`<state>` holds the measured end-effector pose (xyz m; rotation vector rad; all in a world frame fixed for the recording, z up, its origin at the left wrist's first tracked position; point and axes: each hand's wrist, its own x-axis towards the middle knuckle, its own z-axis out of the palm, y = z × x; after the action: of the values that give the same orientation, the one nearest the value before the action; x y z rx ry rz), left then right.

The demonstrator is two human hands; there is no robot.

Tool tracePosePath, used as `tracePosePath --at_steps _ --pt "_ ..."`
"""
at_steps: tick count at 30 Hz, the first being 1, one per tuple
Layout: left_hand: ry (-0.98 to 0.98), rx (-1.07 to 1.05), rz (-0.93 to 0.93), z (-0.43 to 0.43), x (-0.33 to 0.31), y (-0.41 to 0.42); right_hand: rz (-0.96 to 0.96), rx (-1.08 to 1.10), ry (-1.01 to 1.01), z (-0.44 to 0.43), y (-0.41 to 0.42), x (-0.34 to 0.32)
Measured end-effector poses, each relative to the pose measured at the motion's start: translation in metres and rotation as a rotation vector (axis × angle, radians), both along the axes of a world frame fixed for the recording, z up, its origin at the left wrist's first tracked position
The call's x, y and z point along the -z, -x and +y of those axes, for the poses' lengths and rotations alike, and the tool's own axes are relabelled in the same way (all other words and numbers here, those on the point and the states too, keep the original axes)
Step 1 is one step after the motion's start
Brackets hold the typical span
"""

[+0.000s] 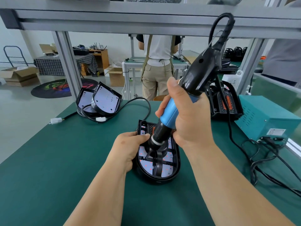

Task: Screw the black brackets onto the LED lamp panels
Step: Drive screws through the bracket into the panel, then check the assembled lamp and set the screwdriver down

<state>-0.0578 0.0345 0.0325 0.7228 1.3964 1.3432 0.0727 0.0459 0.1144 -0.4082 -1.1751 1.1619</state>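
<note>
**A:** Where is the LED lamp panel (177, 160)?

**B:** In the middle of the green surface (48, 160), on the near side. It lies flat with its open side up, and a white board with red dots shows inside the black shell.

**A:** And the black bracket (158, 166)?

**B:** It sits on that board inside the panel. It is a dark strip running toward the near rim, partly hidden by the tool.

**A:** What about the left grip (128, 147)?

**B:** It is clamped on the panel's left edge, with the fingers curled over the rim. The thumb lies just beside the tool's black nose.

**A:** And the right grip (187, 115)?

**B:** It is wrapped round the blue barrel of the electric screwdriver (169, 111). The tool leans with its top toward the far right and its nose down over the bracket. I cannot tell exactly where the bit meets it.

**A:** What else is on the surface?

**B:** At the far left a few more panels (104, 101) lean together. A black cable (143, 101) loops by them, and white plugs lie close by. At the right stands a teal power box (267, 118) with black cords in front of it. Behind the tool is a dark stack of lamp parts (236, 101). Farther off, a person in an apron (158, 62) stands at another bench.
</note>
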Motion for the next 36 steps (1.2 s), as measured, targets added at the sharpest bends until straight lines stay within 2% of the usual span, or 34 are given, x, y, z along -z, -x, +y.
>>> tracePosePath --at_steps 4,8,13,17,24,31,36 --pt "0.013 0.007 -0.01 0.0 0.0 0.0 -0.032 0.014 0.134 0.013 -0.028 -0.016" --pt "0.038 0.01 0.002 0.001 0.001 0.001 -0.091 0.129 0.471 0.035 -0.079 -0.025" --pt "0.054 0.017 -0.005 0.004 0.003 0.002 -0.088 0.256 0.764 0.055 -0.131 0.001" --pt "0.056 0.028 -0.008 0.005 0.003 0.002 -0.11 0.265 0.893 0.062 -0.148 0.028" --pt "0.073 0.039 0.018 0.005 0.003 0.002 -0.294 0.384 0.946 0.07 -0.16 0.057" --pt "0.055 0.104 0.023 0.008 0.008 0.005 -0.772 0.627 0.846 0.071 -0.172 0.059" --pt "0.041 0.194 -0.033 0.005 0.006 0.005 -0.927 0.681 0.788 0.071 -0.177 0.059"
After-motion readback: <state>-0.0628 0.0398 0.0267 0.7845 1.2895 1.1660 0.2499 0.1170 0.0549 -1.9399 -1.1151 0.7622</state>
